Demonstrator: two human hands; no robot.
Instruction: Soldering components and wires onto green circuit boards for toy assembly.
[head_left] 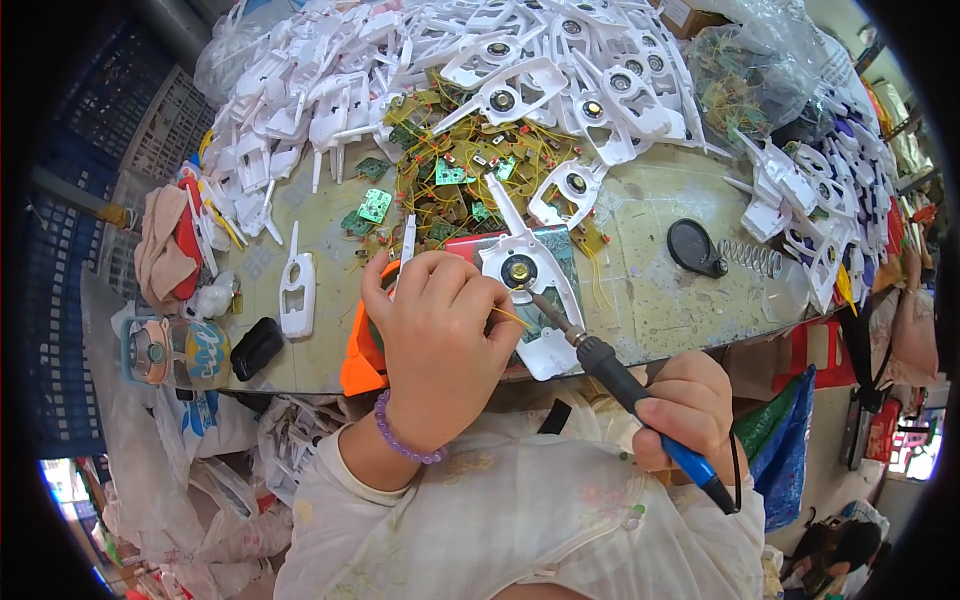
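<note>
In front of me lies a white plastic shell [550, 356] with a long narrow tip and a round black speaker [518, 271] in it. It rests on a red-edged board [565, 250]. My right hand [688, 412] grips a soldering iron [622, 380] by its black and blue handle, with the metal tip at the speaker's edge. Left of the shell, my left hand [440, 320] is closed, and a thin yellow wire [512, 318] sticks out between thumb and forefinger. An orange piece [361, 350] is partly hidden under this hand.
Circuit boards [480, 150] with yellow wires lie heaped beyond the shell. White shells [330, 100] pile up behind; more lie at right [820, 190]. A black round stand with a coiled spring [750, 257] is right, a black case [257, 348] and bottle [175, 352] left.
</note>
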